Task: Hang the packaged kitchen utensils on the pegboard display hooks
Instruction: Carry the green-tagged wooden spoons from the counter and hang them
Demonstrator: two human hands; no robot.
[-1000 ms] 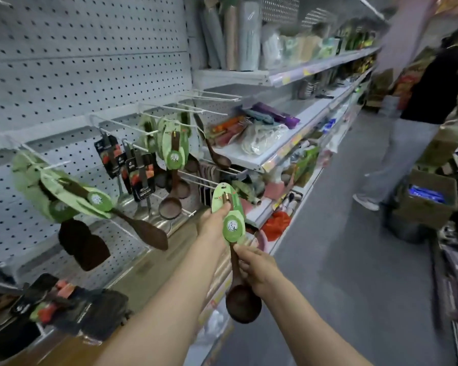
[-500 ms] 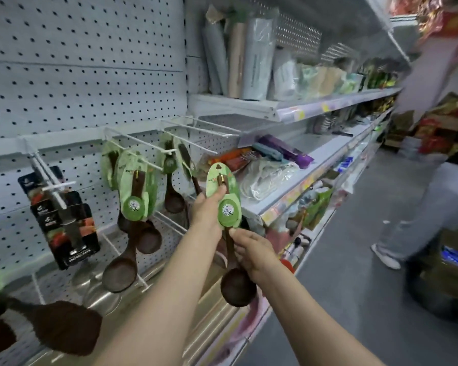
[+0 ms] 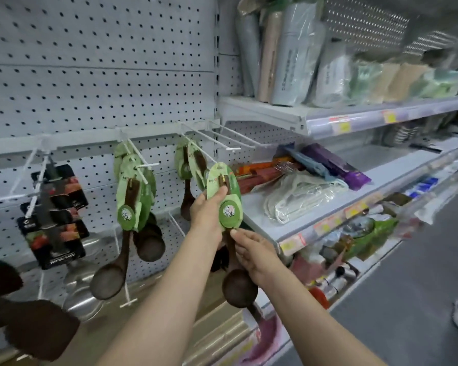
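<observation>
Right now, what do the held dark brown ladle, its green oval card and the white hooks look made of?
Dark brown ladle: likely wood, matte dark brown with no glint. Green oval card: printed cardboard, slight sheen. White hooks: thin straight wire, probably white-coated metal. Left hand pinches the card; right hand grips the handle.

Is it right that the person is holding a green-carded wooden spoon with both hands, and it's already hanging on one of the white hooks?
Not quite. The head view shows both hands on the spoon, left hand at the green card, right hand on the handle. But it is not yet hanging: its card sits below and clear of the empty hooks, held up only by the hands.
</observation>
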